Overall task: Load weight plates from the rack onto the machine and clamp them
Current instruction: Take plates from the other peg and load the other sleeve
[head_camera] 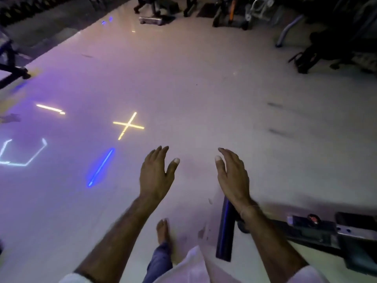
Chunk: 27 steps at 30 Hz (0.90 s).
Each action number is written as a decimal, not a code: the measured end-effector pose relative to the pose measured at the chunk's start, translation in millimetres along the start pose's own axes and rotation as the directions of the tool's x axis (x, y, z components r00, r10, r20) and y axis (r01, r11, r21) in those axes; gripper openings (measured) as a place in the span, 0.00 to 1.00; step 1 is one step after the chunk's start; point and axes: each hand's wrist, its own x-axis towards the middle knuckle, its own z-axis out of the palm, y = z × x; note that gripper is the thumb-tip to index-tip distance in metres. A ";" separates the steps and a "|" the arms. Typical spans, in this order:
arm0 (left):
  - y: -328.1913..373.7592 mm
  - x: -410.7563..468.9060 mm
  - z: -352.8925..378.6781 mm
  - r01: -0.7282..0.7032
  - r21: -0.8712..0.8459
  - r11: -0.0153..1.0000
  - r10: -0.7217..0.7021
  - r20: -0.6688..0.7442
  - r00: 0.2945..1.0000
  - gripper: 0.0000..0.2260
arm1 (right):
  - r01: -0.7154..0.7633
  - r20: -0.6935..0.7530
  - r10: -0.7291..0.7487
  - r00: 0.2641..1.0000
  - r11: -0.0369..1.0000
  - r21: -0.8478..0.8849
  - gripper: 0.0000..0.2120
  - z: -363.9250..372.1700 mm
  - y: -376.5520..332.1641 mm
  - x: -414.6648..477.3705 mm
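Both hands out in front over a pale glossy floor (204, 88), palms facing each other, apart, nothing between them. Left hand (156, 174) open, fingers spread loosely, thumb out to the right; grip empty. Right hand (232, 174) open too, fingers together and pointing forward, thumb raised toward the left; grip empty, touching nothing. Thin band around the right wrist (247, 210)

Just under the right wrist, a dark bare sleeve (225, 227) of the machine, lying low near the floor and pointing away, no plate on it. Joined to a dark frame (318, 231) running off to the right edge, with a small red knob (313, 218) on top. No weight plates or rack clearly made out; blurred dark shapes along the top left edge (30, 7), cannot tell what

Below, a bare foot (163, 231) on the floor, blue trouser leg (159, 262) and white cloth (191, 266) at the bottom edge

On the floor at left, light reflections: a yellow cross (128, 126), a yellow bar (50, 109), a blue streak (101, 167), a white angular outline (26, 154). Dark gym gear (336, 45) at far right and more gear (157, 9) along the top, blurred
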 end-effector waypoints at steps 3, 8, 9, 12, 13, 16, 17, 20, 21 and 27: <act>-4.5 97.5 13.2 -0.090 -0.022 0.996 0.091 0.058 0.994 0.27 | -0.106 -0.059 0.106 0.993 0.994 0.006 0.23 20.7 -6.0 68.2; 20.9 240.5 37.1 -0.249 -0.042 0.967 0.253 0.183 0.950 0.27 | -0.263 -0.178 0.258 0.950 0.965 -0.003 0.21 26.1 -8.0 161.9; 31.0 264.5 43.3 -0.282 -0.058 0.958 0.288 0.200 0.936 0.27 | -0.289 -0.210 0.282 0.936 0.957 0.001 0.21 24.9 -4.5 178.8; 67.1 340.7 72.1 -0.370 -0.091 0.925 0.381 0.254 0.889 0.26 | -0.344 -0.301 0.332 0.894 0.939 0.011 0.20 22.5 18.2 242.8; 79.1 366.2 85.0 -0.402 -0.092 0.911 0.411 0.268 0.871 0.26 | -0.367 -0.327 0.354 0.876 0.930 0.024 0.20 22.4 28.9 266.5; 116.3 442.3 125.9 -0.464 -0.090 0.881 0.468 0.298 0.832 0.27 | -0.409 -0.367 0.405 0.837 0.910 0.070 0.21 23.5 64.2 342.0; 129.5 466.6 138.3 -0.471 -0.090 0.877 0.475 0.301 0.827 0.27 | -0.415 -0.380 0.414 0.827 0.906 0.085 0.22 22.1 75.0 368.3; 173.2 533.8 170.8 -0.497 -0.097 0.862 0.499 0.332 0.800 0.26 | -0.414 -0.407 0.413 0.815 0.906 0.091 0.24 5.2 100.7 443.0; 189.1 555.8 181.4 -0.513 -0.096 0.853 0.513 0.338 0.789 0.26 | -0.418 -0.410 0.412 0.814 0.905 0.080 0.24 -5.1 108.7 467.0; 313.0 665.1 254.6 -0.563 -0.181 0.807 0.587 0.356 0.727 0.26 | -0.480 -0.524 0.445 0.726 0.874 0.076 0.23 -96.4 168.8 581.3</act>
